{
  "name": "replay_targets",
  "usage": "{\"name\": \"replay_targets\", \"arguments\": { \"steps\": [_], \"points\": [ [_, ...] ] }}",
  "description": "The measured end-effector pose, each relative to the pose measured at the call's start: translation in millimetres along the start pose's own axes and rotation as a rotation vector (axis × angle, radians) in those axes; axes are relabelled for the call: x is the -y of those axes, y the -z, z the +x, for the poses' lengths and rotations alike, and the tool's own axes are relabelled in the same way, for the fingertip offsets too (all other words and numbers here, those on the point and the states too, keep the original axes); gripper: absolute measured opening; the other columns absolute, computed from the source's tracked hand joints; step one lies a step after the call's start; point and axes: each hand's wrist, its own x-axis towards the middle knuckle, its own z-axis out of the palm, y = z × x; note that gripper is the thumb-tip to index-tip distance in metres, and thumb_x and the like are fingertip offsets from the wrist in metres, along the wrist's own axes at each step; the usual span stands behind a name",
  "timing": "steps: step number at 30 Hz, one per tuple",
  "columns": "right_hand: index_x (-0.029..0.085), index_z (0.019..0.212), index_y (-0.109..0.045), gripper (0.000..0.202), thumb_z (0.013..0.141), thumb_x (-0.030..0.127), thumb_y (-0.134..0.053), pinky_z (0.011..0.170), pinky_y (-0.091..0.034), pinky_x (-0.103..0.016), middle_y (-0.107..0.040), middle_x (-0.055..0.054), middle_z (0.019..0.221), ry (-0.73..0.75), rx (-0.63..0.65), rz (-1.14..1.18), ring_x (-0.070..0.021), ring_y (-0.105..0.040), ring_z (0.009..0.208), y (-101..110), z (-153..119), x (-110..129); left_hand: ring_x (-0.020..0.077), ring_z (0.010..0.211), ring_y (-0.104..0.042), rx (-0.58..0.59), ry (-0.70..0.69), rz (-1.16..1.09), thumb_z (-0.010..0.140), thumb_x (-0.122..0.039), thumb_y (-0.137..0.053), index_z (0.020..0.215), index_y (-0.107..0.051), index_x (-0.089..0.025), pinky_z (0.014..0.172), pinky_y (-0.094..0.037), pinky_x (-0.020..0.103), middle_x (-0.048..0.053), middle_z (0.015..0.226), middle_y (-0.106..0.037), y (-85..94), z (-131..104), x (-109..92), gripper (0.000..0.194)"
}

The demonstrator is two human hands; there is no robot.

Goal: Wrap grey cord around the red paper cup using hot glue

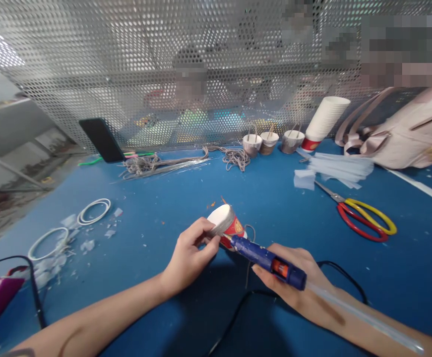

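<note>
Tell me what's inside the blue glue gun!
Through its opening, the blue glue gun in the right hand shows an orange-red part. A clear stick pokes out the back. The rest inside is covered, so I can't tell.

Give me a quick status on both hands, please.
Left hand on paper cup. Right hand gripping glue gun, nozzle at cup. Black cord loose on table, near right hand.

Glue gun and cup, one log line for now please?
left hand: holds paper cup | right hand: holds glue gun | nozzle: at cup's side

Three handled cups (252, 147), one glue gun (255, 252), one phone (101, 140) — one pair of scissors (337, 198).
</note>
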Motion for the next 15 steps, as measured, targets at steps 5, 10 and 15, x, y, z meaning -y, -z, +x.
{"name": "replay_targets", "arguments": {
  "steps": [5, 10, 15],
  "points": [
    [0.021, 0.059, -0.041, 0.034, 0.084, 0.04, -0.053, 0.042, -0.033, -0.021, -0.038, 0.007, 0.05, -0.164, -0.056, 0.051, -0.0079, -0.034, 0.043, 11, 5, 3, 0.0093, 0.059, -0.05, 0.019, 0.033, -0.055, 0.08, -0.018, -0.053, 0.077, -0.057, -0.015, 0.055, -0.043, 0.022, 0.0, 0.073, -0.051, 4.2, 1, -1, 0.005],
    [0.022, 0.061, -0.052, 0.029, 0.081, 0.044, -0.052, 0.048, -0.044, -0.022, -0.052, 0.002, 0.054, -0.281, -0.104, 0.023, -0.0131, -0.05, 0.05, 17, 8, 3, 0.009, 0.058, -0.05, 0.038, 0.036, -0.119, 0.08, -0.017, -0.053, 0.077, -0.057, -0.016, 0.054, -0.042, 0.022, -0.001, 0.073, -0.051, 6.8, 1, -1, 0.005],
    [0.024, 0.066, -0.06, 0.026, 0.079, 0.045, -0.053, 0.049, -0.048, -0.023, -0.062, 0.001, 0.06, -0.29, -0.078, -0.027, -0.0159, -0.057, 0.053, 19, 5, 3, 0.0088, 0.058, -0.05, 0.056, 0.033, -0.139, 0.081, -0.017, -0.052, 0.078, -0.057, -0.016, 0.055, -0.043, 0.021, -0.001, 0.073, -0.052, 8.3, 1, 0, 0.006]
  ]
}}
